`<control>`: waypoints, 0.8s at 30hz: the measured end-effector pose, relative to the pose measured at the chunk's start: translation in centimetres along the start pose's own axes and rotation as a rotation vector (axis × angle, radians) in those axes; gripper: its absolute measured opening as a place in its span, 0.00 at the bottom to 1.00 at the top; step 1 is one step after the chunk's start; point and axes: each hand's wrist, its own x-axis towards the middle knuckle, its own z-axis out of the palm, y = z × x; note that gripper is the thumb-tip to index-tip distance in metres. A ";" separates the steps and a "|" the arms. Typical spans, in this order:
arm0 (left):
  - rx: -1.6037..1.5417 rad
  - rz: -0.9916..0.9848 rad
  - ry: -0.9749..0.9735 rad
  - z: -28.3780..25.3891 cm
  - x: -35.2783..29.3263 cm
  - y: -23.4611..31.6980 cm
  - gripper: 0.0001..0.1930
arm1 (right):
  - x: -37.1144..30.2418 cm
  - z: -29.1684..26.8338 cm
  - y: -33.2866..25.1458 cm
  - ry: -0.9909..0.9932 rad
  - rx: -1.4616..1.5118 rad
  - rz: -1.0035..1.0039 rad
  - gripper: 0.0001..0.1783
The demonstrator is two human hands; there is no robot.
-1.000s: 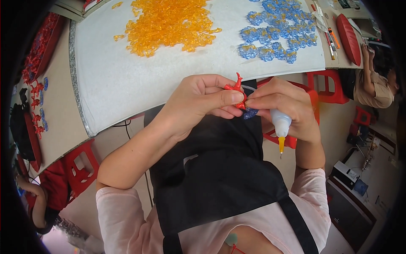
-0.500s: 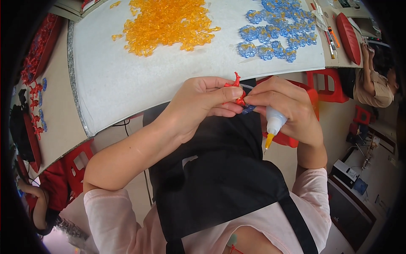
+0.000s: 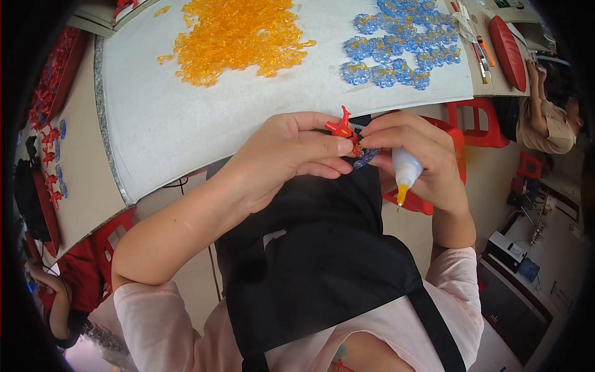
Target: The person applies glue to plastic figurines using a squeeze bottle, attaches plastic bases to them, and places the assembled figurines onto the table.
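Between the thumb and fingers of my left hand (image 3: pixel 310 146) is a small red plastic figure (image 3: pixel 343 128) with thin limbs sticking up. A dark blue translucent piece (image 3: pixel 365 159) sits against its lower end. My right hand (image 3: pixel 421 152) has its fingertips at the figure and the blue piece. Tucked in the same hand is a white squeeze bottle (image 3: pixel 407 168) with a yellow nozzle pointing down toward me. Fingers hide part of where the red and blue parts meet. Both hands are over my black apron (image 3: pixel 322 266), just off the table's near edge.
On the white-covered table (image 3: pixel 149 124) lie a heap of orange translucent pieces (image 3: pixel 242 40) and rows of blue translucent pieces (image 3: pixel 403 46). Brushes (image 3: pixel 483 65) and a red tray (image 3: pixel 508 53) are at right. More red figures (image 3: pixel 49 155) line the left side. Another person (image 3: pixel 548 118) sits at far right.
The red figure has turned in my left fingers, so more of its body shows. The bottle in my right hand has shifted slightly right, its nozzle tilting a little upward.
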 end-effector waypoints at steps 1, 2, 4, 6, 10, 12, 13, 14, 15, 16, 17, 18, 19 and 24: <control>0.013 0.034 -0.021 0.0 0.0 0.0 0.15 | 0.0 0.0 0.0 -0.009 0.004 -0.002 0.12; 0.012 0.035 -0.021 0.0 -0.1 0.0 0.15 | -0.1 -0.1 0.1 -0.018 0.007 -0.004 0.12; 0.018 0.033 -0.016 0.0 -0.1 0.1 0.17 | -0.2 -0.1 0.0 -0.018 0.014 -0.002 0.12; 0.038 0.049 -0.010 0.1 -0.1 0.1 0.16 | -0.2 0.0 -0.1 -0.019 0.021 0.001 0.12; 0.059 0.062 0.017 0.2 -0.3 0.0 0.16 | -0.1 0.2 -0.1 -0.010 0.039 0.003 0.12; 0.073 0.080 0.030 0.1 -0.2 -0.2 0.16 | -0.1 0.3 -0.1 -0.006 0.063 0.008 0.12; 0.088 0.099 0.044 0.1 -0.2 -0.3 0.16 | -0.1 0.3 0.1 -0.021 0.071 0.001 0.12; 0.086 0.099 0.045 0.1 -0.1 -0.3 0.16 | 0.0 0.3 0.2 -0.035 0.079 -0.006 0.12; 0.091 0.097 0.045 0.2 -0.1 -0.3 0.16 | 0.0 0.3 0.3 -0.037 0.080 -0.006 0.12; 0.096 0.096 0.045 0.2 -0.1 -0.3 0.15 | 0.0 0.3 0.4 -0.034 0.094 -0.011 0.12; 0.094 0.095 0.046 0.3 -0.1 -0.3 0.15 | 0.0 0.3 0.5 -0.032 0.108 -0.015 0.12; 0.085 0.107 0.052 0.4 0.0 -0.4 0.15 | 0.0 0.2 0.4 -0.033 0.108 -0.015 0.12; 0.076 0.120 0.058 0.4 0.0 -0.4 0.15 | 0.0 0.1 0.4 -0.030 0.105 -0.010 0.13; 0.081 0.143 0.058 0.7 0.0 -0.4 0.15 | -0.1 0.0 0.4 -0.015 0.124 0.002 0.13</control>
